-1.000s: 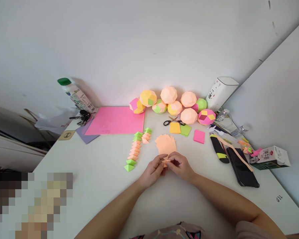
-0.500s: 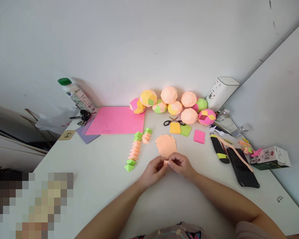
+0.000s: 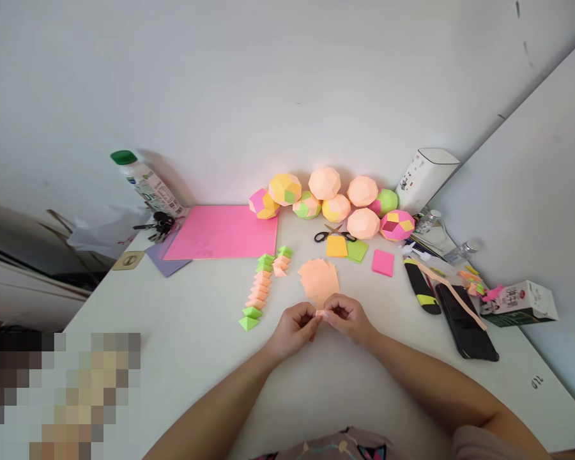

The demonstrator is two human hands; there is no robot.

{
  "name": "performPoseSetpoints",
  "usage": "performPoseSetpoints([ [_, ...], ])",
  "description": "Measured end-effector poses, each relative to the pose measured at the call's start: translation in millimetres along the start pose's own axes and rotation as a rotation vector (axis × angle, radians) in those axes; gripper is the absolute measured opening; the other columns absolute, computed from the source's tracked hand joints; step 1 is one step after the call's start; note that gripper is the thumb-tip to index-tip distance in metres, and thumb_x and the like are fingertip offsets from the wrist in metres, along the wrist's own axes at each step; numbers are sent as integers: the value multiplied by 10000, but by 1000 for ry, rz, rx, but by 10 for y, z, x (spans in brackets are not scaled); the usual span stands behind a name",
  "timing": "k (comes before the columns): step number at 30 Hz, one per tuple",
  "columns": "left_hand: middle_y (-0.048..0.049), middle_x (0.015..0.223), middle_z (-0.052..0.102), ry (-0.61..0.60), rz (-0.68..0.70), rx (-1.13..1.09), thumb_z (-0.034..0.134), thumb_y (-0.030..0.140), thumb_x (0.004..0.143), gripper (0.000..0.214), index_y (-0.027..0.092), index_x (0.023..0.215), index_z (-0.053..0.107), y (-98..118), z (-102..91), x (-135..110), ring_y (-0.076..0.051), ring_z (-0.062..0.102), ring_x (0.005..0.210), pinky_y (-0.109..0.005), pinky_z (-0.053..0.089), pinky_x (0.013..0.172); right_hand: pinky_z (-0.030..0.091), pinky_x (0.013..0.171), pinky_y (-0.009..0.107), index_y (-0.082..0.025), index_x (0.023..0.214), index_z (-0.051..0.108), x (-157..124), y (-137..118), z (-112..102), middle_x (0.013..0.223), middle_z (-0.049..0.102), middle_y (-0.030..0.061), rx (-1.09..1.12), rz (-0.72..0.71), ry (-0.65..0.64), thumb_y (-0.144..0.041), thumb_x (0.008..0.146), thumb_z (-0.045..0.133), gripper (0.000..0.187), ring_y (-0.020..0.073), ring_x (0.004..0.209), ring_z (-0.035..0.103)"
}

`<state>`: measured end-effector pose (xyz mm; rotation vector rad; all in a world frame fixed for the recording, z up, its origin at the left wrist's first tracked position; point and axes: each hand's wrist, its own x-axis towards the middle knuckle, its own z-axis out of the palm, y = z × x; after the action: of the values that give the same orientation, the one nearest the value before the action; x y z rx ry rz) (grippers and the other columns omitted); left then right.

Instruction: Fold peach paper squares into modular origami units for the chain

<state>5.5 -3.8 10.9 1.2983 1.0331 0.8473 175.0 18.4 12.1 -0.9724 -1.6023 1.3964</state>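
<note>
Peach paper, mostly hidden, pinched by the nearly closed left hand and right hand; less shows than one second earlier.

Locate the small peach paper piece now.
In the head view, the small peach paper piece is below and slightly right of centre, pinched by the left hand and right hand, just nearer than the fanned peach paper stack.

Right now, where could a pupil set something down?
Bare desk lies between the pink sheet and left forearm; a smaller patch separates the right hand from the phone. Crowded: along the wall, where paper balls cluster.
</note>
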Motion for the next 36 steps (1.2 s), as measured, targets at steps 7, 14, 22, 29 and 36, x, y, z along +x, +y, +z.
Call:
performPoseSetpoints([
  [7,26,544,497,-23,-11,-83,515,433,826,308,152,702,531,34,-30,-2,-89,462,493,-220,369,505,409,549,251,-176,695,541,5,20,-6,702,503,-2,28,28,19,-362,787,611,219,107,586,455],
  [14,18,534,510,-44,-30,-130,506,405,826,311,152,647,526,6,-59,12,-89,464,482,-221,366,503,405,519,246,-178,714,539,17,4,-13,698,492,-4,15,31,3,-394,803,579,237,100,554,448],
  [22,45,463,484,-51,-29,-62,559,336,772,246,157,616,496,40,-50,13,-71,409,437,-205,319,470,400,508,246,-183,704,509,18,42,-17,671,486,-16,60,72,-24,-403,781,588,246,98,534,442],
  [29,26,526,511,-64,5,-9,522,368,808,250,152,682,534,62,-25,-13,-88,437,496,-217,326,501,372,489,234,-179,683,509,20,-30,11,629,465,-32,107,82,2,-379,765,607,238,90,522,429],
  [36,42,508,469,-20,78,57,501,376,826,279,155,657,505,6,1,3,-69,347,457,-203,273,459,379,505,238,-174,688,531,17,-24,23,627,479,-33,95,85,-15,-355,754,629,216,91,530,437],
])
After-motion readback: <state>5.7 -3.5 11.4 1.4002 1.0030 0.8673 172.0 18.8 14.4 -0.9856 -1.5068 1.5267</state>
